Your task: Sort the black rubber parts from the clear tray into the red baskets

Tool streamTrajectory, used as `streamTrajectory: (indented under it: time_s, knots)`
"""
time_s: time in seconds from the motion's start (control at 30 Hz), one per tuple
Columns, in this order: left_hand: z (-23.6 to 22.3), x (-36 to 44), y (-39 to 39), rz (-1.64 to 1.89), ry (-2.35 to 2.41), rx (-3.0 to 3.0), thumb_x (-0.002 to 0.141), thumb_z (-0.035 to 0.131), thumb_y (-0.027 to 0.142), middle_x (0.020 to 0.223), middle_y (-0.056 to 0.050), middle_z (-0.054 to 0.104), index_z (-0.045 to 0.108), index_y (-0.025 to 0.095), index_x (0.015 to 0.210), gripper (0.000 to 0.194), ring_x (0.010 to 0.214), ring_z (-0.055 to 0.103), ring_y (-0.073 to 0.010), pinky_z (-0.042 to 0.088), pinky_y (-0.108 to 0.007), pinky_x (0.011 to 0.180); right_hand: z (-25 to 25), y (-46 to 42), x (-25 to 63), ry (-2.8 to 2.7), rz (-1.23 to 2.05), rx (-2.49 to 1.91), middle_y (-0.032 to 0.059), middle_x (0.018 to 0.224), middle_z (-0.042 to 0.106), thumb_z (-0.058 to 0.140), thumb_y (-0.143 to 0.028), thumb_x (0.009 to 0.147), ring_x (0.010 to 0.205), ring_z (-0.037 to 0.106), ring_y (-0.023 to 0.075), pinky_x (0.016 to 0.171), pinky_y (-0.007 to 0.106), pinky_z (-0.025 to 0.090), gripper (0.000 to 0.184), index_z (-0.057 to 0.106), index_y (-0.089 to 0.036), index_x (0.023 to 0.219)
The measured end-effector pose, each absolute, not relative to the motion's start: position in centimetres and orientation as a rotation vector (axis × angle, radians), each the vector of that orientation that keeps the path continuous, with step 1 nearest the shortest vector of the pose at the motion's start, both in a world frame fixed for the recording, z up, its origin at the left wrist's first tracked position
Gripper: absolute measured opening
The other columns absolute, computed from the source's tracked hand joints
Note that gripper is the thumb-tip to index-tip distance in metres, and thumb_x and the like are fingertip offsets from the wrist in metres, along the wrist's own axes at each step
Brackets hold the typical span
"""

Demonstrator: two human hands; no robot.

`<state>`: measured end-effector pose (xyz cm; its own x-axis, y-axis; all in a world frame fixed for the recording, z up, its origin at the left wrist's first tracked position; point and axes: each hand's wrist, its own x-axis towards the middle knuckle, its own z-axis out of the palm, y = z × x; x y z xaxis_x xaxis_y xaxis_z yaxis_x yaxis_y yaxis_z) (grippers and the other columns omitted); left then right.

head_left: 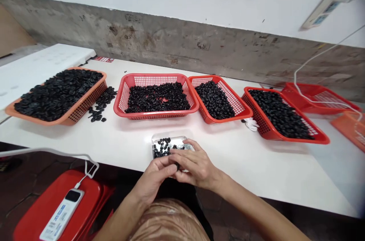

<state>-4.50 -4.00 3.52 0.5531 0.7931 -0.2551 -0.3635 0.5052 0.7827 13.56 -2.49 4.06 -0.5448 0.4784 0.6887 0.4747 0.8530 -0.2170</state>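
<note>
Brown cloth point(171, 220) nearest the camera, low in view. Just above, between the fingertips of both hands, a small black piece point(177, 166): pinched at the thumb of the left hand point(152, 180), with the right hand point(201, 167) curled over it from the other side. No telling whether also gripped by the right hand. On a white device point(62, 214) on the red stool point(31, 205), blue lettering, too small to read; on a red card point(103, 59) at the back, white print, equally unreadable. Mostly covered by fingers, the piece's shape unclear. Partly hidden beyond the hands, a clear tray point(153, 141) of black parts and tiny shiny bits. Across the tabletop point(228, 149), one orange basket point(98, 94) and three red baskets point(195, 105), all heaped with black parts, plus loose ones point(104, 98) beside the orange basket. At right, more baskets point(309, 110), one cut off by the edge.
</note>
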Motion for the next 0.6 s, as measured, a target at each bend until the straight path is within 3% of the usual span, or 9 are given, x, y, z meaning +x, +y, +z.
streamTrajectory:
  time_s: [0.07, 0.23, 0.4, 0.6]
  knots:
    - [3.4, -4.4, -3.9, 0.804, 0.687, 0.729, 0.074, 0.082, 0.035, 0.091, -0.005, 0.072, 0.077, 0.018, 0.1, 0.031, 0.087, 0.062, -0.0189, 0.045, -0.027, 0.083, 4.0, -2.5, 13.6, -2.237, -0.049, -0.697, 0.0139, 0.105, 0.076, 0.055, -0.022, 0.092, 0.096, 0.073, 0.0185, 0.104, 0.045, 0.042, 0.03, 0.055, -0.015, 0.121]
    - [2.7, -4.6, -3.8, 0.728, 0.662, 0.7, 0.084, 0.072, 0.04, 0.08, -0.006, 0.069, 0.078, 0.014, 0.092, 0.028, 0.071, 0.056, -0.0132, 0.045, -0.022, 0.069, 3.2, -2.5, 13.6, -2.203, -0.045, -0.72, 0.0152, 0.105, 0.075, 0.056, -0.018, 0.092, 0.101, 0.072, 0.0195, 0.104, 0.045, 0.042, 0.035, 0.053, -0.011, 0.126]
    - [2.4, -4.5, -4.0, 0.848, 0.798, 0.795, 0.081, 0.075, 0.034, 0.073, -0.003, 0.066, 0.075, 0.013, 0.084, 0.022, 0.07, 0.056, -0.0133, 0.045, -0.024, 0.072, 2.9, -3.2, 13.4, -2.256, -0.051, -0.838, 0.0176, 0.108, 0.074, 0.053, -0.019, 0.096, 0.101, 0.072, 0.0216, 0.101, 0.046, 0.046, 0.033, 0.051, -0.009, 0.127]
    - [2.0, -3.9, -4.3, 0.909, 0.872, 0.904, 0.084, 0.072, 0.035, 0.073, -0.002, 0.066, 0.075, 0.013, 0.088, 0.023, 0.072, 0.058, -0.0153, 0.048, -0.025, 0.073, 2.9, -3.7, 12.9, -2.236, -0.142, -0.834, 0.0176, 0.103, 0.074, 0.048, -0.016, 0.099, 0.1, 0.071, 0.0219, 0.097, 0.041, 0.052, 0.03, 0.05, -0.003, 0.125]
